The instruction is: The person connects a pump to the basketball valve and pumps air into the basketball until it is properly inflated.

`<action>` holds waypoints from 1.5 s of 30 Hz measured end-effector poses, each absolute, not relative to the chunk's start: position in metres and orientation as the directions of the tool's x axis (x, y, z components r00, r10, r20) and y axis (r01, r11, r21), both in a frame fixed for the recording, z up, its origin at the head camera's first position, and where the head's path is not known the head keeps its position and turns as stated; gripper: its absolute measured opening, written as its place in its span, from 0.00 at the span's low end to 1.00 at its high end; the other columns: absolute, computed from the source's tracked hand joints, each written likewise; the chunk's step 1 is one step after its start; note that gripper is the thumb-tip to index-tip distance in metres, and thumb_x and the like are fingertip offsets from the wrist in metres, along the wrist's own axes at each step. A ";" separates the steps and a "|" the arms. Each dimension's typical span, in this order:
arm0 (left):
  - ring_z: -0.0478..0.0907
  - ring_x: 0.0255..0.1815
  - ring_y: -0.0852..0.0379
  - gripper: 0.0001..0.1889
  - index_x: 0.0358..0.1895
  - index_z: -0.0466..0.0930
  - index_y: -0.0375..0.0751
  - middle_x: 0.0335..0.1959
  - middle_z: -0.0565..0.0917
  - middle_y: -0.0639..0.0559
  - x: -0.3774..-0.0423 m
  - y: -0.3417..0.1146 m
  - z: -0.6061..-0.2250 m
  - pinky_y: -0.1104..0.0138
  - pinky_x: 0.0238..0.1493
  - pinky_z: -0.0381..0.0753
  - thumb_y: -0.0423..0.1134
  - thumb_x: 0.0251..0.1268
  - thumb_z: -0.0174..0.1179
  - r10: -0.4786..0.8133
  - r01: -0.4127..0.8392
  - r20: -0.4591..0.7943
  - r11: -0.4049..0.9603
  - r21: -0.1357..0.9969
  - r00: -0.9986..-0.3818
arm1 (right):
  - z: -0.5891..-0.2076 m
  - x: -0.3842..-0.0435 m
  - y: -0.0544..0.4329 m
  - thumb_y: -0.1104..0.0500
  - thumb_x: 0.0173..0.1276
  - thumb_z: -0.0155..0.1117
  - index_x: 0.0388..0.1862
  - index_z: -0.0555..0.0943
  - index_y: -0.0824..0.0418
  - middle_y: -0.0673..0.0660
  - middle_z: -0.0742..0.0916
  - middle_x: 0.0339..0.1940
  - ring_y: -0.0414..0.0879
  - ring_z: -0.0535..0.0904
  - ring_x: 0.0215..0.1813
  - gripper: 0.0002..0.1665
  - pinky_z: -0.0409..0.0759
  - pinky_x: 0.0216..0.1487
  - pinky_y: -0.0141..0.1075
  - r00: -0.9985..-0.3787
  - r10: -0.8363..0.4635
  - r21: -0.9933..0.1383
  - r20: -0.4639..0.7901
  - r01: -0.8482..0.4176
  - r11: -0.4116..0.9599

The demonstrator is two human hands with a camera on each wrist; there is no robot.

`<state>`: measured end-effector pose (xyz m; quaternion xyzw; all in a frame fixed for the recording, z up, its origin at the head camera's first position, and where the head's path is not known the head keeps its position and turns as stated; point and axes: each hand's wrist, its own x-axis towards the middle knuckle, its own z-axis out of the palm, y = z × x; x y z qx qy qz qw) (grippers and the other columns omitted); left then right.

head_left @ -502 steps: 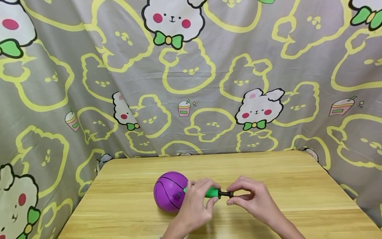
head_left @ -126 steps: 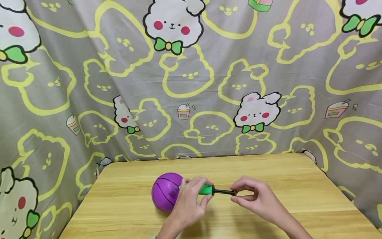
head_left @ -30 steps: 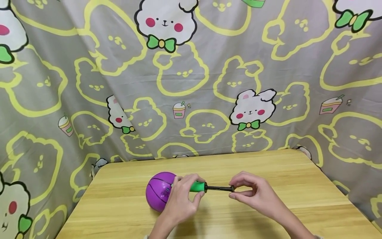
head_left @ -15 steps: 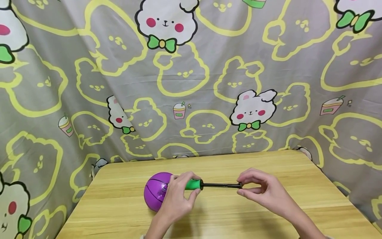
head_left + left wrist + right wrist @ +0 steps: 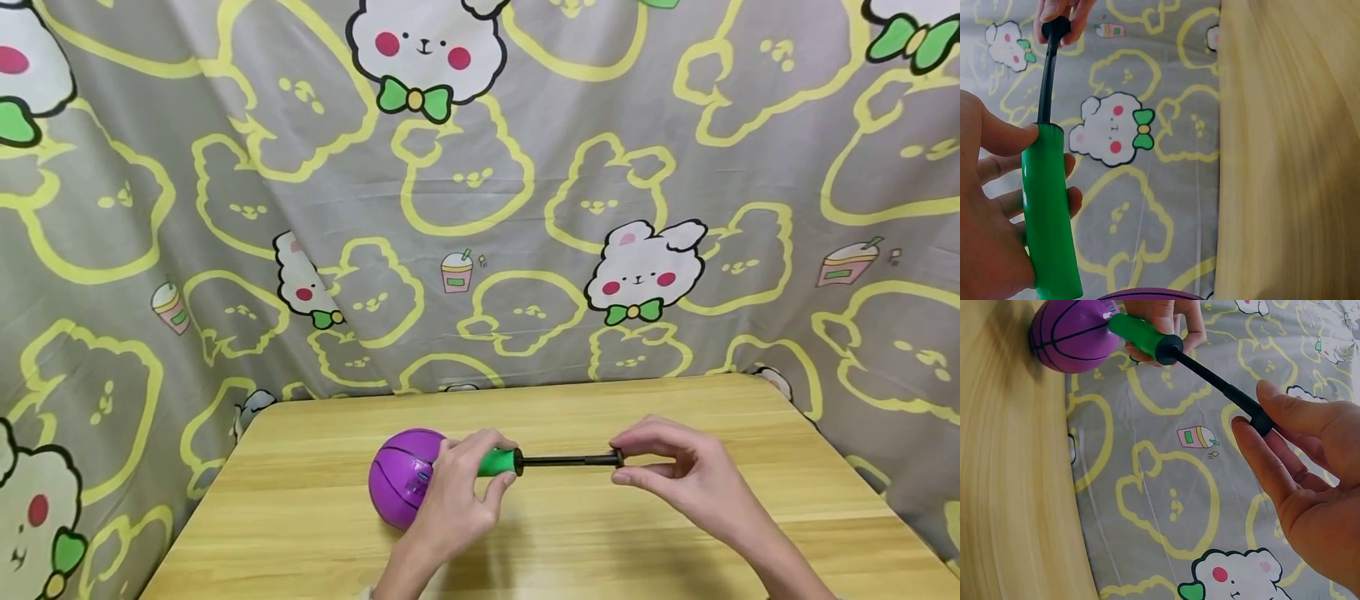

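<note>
While both hands hold the pump [image 5: 497, 462] out level above the worktop [image 5: 645, 550], the head view shows the purple ball [image 5: 401, 479] on the worktop, nearer its left edge than its right and short of the far edge. The left hand [image 5: 459, 498] has its grip closed round the green barrel, just beside the ball. The right hand [image 5: 693, 475] pinches the black end of the rod [image 5: 562, 461], which stands well out of the barrel towards the worktop's right edge. A grey patterned curtain [image 5: 480, 225] hangs behind the far edge.

In the left wrist view, the left thumb [image 5: 1007, 134] lies by the barrel's rod end, and fingertips show on the other side. Only a sliver of the ball is seen.

In the right wrist view, the right thumb and fingers grip the rod's black end. The barrel's other end points at the ball; whether they touch is too small to tell.
</note>
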<state>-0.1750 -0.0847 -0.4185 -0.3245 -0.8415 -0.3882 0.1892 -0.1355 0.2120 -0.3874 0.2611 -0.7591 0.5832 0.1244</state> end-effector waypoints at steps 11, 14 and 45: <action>0.80 0.46 0.65 0.16 0.48 0.81 0.51 0.45 0.84 0.62 -0.172 -0.075 -0.421 0.55 0.50 0.65 0.33 0.57 0.69 0.404 0.693 0.570 0.514 0.506 -0.715 | -0.393 -0.138 0.208 0.73 0.56 0.76 0.45 0.86 0.64 0.64 0.87 0.42 0.49 0.88 0.47 0.17 0.86 0.39 0.45 -0.831 -0.249 -0.829 0.497 -0.540 0.144; 0.80 0.47 0.65 0.17 0.48 0.81 0.51 0.46 0.84 0.62 -0.170 -0.074 -0.422 0.55 0.50 0.65 0.33 0.56 0.69 0.408 0.696 0.571 0.519 0.497 -0.712 | -0.396 -0.138 0.203 0.73 0.56 0.76 0.45 0.87 0.64 0.65 0.86 0.42 0.50 0.88 0.47 0.17 0.86 0.39 0.45 -0.826 -0.252 -0.829 0.504 -0.545 0.128; 0.80 0.48 0.66 0.18 0.48 0.80 0.52 0.44 0.83 0.64 -0.163 -0.056 -0.437 0.55 0.52 0.68 0.36 0.53 0.70 0.467 0.750 0.606 0.540 0.382 -0.644 | -0.427 -0.141 0.163 0.69 0.60 0.76 0.44 0.85 0.63 0.58 0.85 0.41 0.49 0.87 0.47 0.14 0.86 0.39 0.42 -0.776 -0.303 -0.794 0.552 -0.601 0.091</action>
